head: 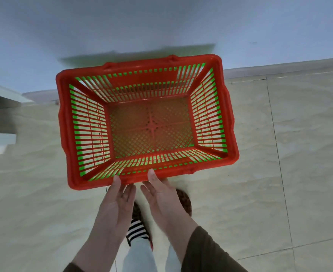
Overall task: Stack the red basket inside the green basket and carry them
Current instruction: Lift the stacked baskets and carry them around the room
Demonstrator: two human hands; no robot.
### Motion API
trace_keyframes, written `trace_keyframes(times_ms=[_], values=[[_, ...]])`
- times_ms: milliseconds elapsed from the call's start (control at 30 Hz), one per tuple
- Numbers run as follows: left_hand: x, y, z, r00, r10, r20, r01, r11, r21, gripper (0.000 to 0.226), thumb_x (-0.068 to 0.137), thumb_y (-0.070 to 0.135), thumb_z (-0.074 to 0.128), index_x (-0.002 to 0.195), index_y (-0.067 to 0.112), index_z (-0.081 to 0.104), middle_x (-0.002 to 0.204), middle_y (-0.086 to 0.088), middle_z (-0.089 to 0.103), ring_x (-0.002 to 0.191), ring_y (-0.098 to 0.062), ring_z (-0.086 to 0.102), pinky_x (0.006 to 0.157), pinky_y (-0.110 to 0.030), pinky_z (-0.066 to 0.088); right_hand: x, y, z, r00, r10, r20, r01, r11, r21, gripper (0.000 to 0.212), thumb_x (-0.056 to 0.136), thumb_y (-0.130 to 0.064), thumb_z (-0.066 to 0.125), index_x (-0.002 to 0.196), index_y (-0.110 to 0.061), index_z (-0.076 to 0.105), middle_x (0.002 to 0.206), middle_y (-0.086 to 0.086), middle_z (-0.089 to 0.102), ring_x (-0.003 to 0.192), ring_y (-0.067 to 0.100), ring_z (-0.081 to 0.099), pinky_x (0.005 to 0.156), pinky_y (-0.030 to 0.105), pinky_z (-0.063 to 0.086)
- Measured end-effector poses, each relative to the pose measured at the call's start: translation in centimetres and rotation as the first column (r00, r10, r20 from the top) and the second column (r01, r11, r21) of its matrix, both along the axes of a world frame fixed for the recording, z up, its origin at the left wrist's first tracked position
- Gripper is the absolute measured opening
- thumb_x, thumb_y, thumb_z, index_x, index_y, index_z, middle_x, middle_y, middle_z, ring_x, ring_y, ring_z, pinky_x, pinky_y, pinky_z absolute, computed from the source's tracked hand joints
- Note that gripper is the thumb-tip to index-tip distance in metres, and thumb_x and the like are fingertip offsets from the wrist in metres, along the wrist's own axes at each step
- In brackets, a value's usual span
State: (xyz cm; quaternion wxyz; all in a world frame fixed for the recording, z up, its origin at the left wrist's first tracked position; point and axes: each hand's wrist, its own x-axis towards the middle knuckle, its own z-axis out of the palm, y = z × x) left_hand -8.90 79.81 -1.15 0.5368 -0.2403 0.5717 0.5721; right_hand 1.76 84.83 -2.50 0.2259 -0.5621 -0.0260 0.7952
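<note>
Baskets nested: your red basket (pixel 148 120) sits inside the green basket (pixel 221 138), whose green shows only through the red side slots and floor mesh. The pair is seen from above, over the pale tiled floor (pixel 299 154), close to the wall (pixel 161 20); you cannot tell from this view whether it rests on the floor or is lifted. Your left hand (pixel 116 201) reaches the near rim from below, thumb tip laid on the red edge, fingers extended under it and loosely spread, not clenched. Your right hand (pixel 161 195) lies just beside the left, thumb tip on the same rim, fingers likewise stretched beneath. Whether the fingers press the underside is hidden. Brown sleeve (pixel 207 252) covers your right forearm. Below the hands, striped sock (pixel 137 228) and patterned slipper (pixel 185 201) show on the tiles
</note>
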Motion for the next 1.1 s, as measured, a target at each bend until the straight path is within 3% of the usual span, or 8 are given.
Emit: trace_keyframes(times_ms=[100,267,467,633,767,833,967,1100], values=[[-0.5,-0.4,-0.7,1.0,-0.013,-0.01,0.013,1.0,-0.014,0.039,0.096,0.028,0.061,0.133,0.019,0.064,0.142,-0.006,0.068,0.132,-0.019,0.063,0.11,-0.036,0.051,-0.4,-0.3,-0.5,0.999,-0.007,0.039,0.008,1.0,-0.011,0.048,0.094,-0.025,0.073,0.139,-0.014,0.058,0.139,0.009,0.07,0.13,0.024,0.064,0.115,0.042,0.045],[-0.3,-0.5,-1.2,0.999,-0.022,-0.043,0.022,1.0,-0.019,0.026,0.099,0.024,0.059,0.124,0.019,0.067,0.124,-0.002,0.076,0.108,-0.012,0.075,0.099,-0.03,0.055,-0.7,-0.3,-0.8,0.995,-0.006,0.098,0.007,1.0,-0.01,0.041,0.098,-0.021,0.068,0.137,-0.012,0.057,0.133,0.011,0.072,0.124,0.026,0.068,0.109,0.039,0.051],[-0.3,-0.7,-1.6,0.997,-0.017,-0.078,0.016,1.0,-0.019,0.042,0.087,0.029,0.066,0.128,0.017,0.064,0.122,-0.001,0.078,0.116,-0.016,0.073,0.1,-0.032,0.055,-1.0,-0.4,-0.8,0.988,0.009,0.157,-0.013,1.0,0.027,0.035,0.099,-0.021,0.067,0.133,-0.014,0.06,0.127,0.009,0.075,0.117,0.024,0.073,0.106,0.039,0.055],[-0.3,-0.8,-1.4,0.998,0.0,-0.063,-0.002,0.999,-0.037,0.046,0.09,0.027,0.066,0.135,0.016,0.06,0.128,-0.003,0.076,0.116,-0.018,0.073,0.1,-0.034,0.055,-1.3,-0.6,-1.0,0.984,-0.012,0.176,0.008,1.0,0.028,0.036,0.1,-0.02,0.066,0.135,-0.013,0.059,0.129,0.011,0.074,0.116,0.025,0.073,0.103,0.037,0.057],[-0.9,-0.8,-0.9,0.999,-0.047,-0.005,0.047,0.998,-0.034,0.051,0.087,0.027,0.069,0.137,0.016,0.061,0.132,-0.006,0.074,0.125,-0.022,0.068,0.11,-0.039,0.051,-1.5,-0.7,-0.7,0.988,-0.051,0.143,0.053,0.999,-0.011,0.037,0.101,-0.021,0.064,0.137,-0.014,0.058,0.133,0.011,0.073,0.123,0.028,0.069,0.107,0.039,0.052],[-1.8,-1.2,-0.6,0.996,-0.079,0.043,0.079,0.997,-0.015,0.058,0.087,0.03,0.069,0.143,0.017,0.058,0.139,-0.008,0.07,0.131,-0.022,0.063,0.116,-0.041,0.042,-1.5,-0.9,-0.3,0.994,-0.025,0.103,0.03,0.999,-0.042,0.048,0.097,-0.03,0.067,0.142,-0.018,0.055,0.137,0.006,0.07,0.128,0.026,0.064,0.114,0.042,0.045],[-5.6,-3.1,-0.2,0.996,-0.085,0.027,0.086,0.995,-0.052,0.065,0.086,0.04,0.068,0.147,0.021,0.055,0.145,-0.003,0.065,0.139,-0.022,0.054,0.121,-0.043,0.034,-3.0,-2.9,0.2,0.996,0.092,0.02,-0.088,0.985,-0.149,0.101,0.076,-0.052,0.086,0.158,-0.018,0.037,0.148,0.003,0.058,0.143,0.029,0.048,0.118,0.044,0.039],[-10.1,-4.8,0.0,0.984,-0.163,-0.078,0.16,0.986,-0.042,0.049,0.09,0.04,0.07,0.132,0.017,0.059,0.119,0.008,0.075,0.13,-0.015,0.059,0.118,-0.038,0.035,-6.3,-5.2,0.9,0.996,0.077,-0.036,-0.083,0.972,-0.218,0.117,0.063,-0.046,0.092,0.159,-0.01,0.034,0.146,0.008,0.057,0.141,0.028,0.051,0.12,0.043,0.038]])
